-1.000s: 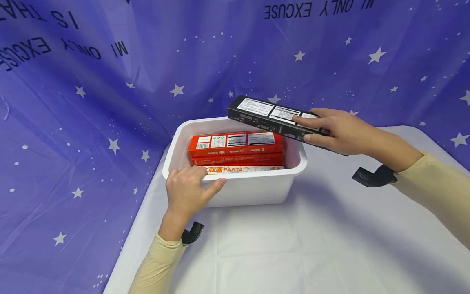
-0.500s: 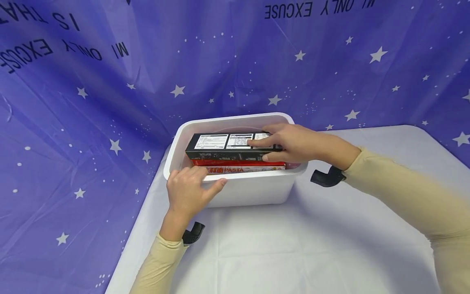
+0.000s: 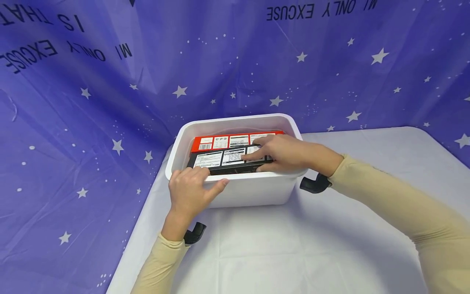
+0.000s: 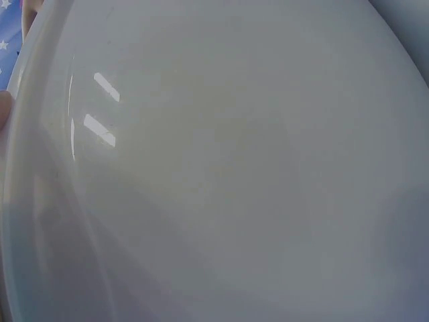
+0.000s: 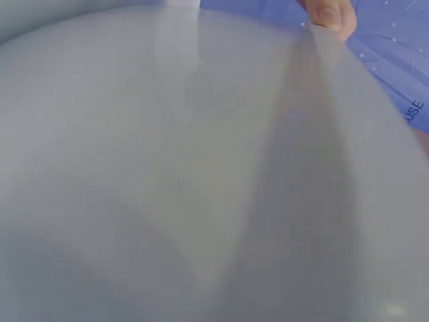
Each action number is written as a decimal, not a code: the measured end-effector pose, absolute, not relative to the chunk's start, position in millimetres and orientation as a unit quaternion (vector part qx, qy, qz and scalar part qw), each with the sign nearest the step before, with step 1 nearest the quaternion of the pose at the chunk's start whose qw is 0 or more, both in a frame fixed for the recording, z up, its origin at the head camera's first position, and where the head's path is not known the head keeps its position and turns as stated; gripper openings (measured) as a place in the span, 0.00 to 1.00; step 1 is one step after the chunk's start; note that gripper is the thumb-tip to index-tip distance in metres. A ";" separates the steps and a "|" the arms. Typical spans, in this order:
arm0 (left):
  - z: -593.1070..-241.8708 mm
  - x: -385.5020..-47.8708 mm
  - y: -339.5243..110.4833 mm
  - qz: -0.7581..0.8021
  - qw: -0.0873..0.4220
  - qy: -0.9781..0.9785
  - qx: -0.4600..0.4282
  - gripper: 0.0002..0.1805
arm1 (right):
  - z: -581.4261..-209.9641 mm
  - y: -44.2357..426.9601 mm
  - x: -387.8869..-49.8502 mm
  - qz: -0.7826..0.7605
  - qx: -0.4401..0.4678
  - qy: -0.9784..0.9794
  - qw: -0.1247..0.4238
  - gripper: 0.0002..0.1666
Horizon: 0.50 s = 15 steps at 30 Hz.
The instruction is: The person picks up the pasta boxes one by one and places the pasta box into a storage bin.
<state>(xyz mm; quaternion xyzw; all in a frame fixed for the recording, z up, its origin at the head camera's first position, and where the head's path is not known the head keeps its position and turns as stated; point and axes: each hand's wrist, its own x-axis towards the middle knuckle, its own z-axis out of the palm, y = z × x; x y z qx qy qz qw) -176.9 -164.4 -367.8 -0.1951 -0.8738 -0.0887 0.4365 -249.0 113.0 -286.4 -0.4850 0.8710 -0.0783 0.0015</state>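
Observation:
A white plastic bin [image 3: 253,192] stands on the table. My left hand [image 3: 188,190] grips its front rim at the left, fingers over the edge and thumb outside. Inside the bin, my right hand [image 3: 288,152] holds a long black box [image 3: 207,160] by its right end, thumb in front and fingers on the labelled top. This box lies along the front wall. Behind it is a red box [image 3: 238,137] with white label panels. Both wrist views are mostly filled by the bin's outer wall [image 4: 221,168]. What lies under the black box is hidden.
A white cloth covers the table [image 3: 293,253]. At the back and left hangs a purple curtain [image 3: 235,61] with stars and lettering. Black curved pieces [image 3: 315,184] sit at both wrists.
My right hand has carried the black box from above the bin's right rear down into it, then toward the front wall. It now covers the white pasta box. My left hand stays on the rim.

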 end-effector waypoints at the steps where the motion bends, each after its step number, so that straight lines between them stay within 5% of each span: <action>1: -367.9 -176.8 -164.2 -0.088 0.436 -0.874 -0.195 0.45 | -287.5 112.9 -249.3 -0.082 -0.487 0.870 0.003 0.30; 15: -368.2 -177.6 -164.3 -0.082 0.438 -0.873 -0.197 0.45 | -302.2 103.2 -265.0 -0.133 -0.505 0.852 0.042 0.30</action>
